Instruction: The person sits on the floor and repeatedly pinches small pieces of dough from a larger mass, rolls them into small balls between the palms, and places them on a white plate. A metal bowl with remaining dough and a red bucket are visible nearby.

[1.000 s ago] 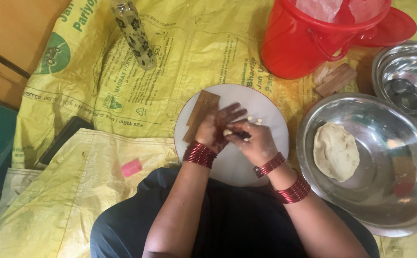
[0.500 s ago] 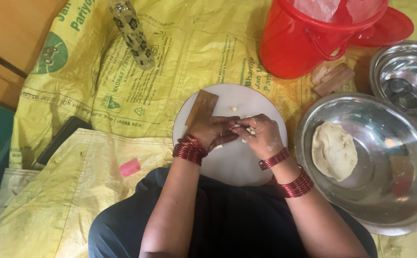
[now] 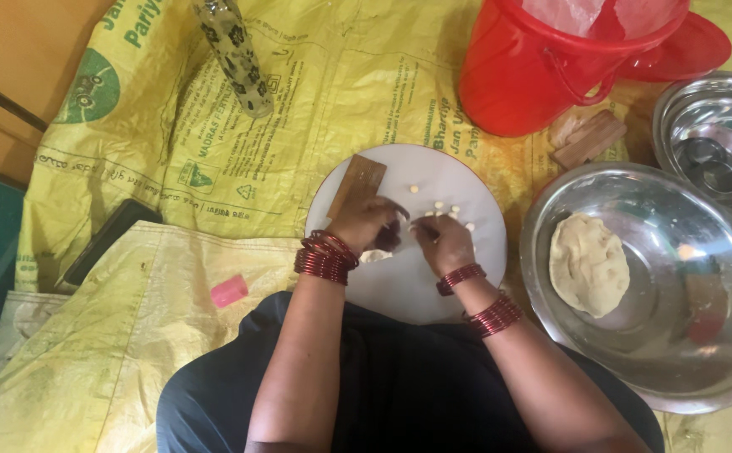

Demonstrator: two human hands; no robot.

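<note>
Your left hand (image 3: 364,223) and right hand (image 3: 443,243) meet over the white round board (image 3: 466,180) at frame centre. Fingers of both are pinched together around something small and dark between them; what it is cannot be told. A pale dough bit (image 3: 374,256) lies on the board just under the left hand, touching or nearly so.

Progress, as judged: a handful of small dough pellets (image 3: 445,210) sit on the board above the right hand, one more apart toward the top. So some pinching-off looks done. The large dough lump (image 3: 588,264) rests in the big steel bowl (image 3: 718,369) at right, mostly whole, so much looks left. A brown wooden piece (image 3: 357,180) lies on the board's upper left edge, partly under the left hand.

Packages and print: the floor cover is yellow woven sacking (image 3: 215,143) with green and dark lettering and a green round emblem at upper left. A floral-patterned bottle (image 3: 236,54) lies at top, left of centre. Red bucket (image 3: 542,71) at upper right, holding clear plastic. Small steel bowl (image 3: 714,143) at far right with little cups inside. Wooden blocks (image 3: 588,138) between bucket and bowls. Pink small object (image 3: 229,291) at lower left; dark flat slab (image 3: 110,243) at left.
</note>
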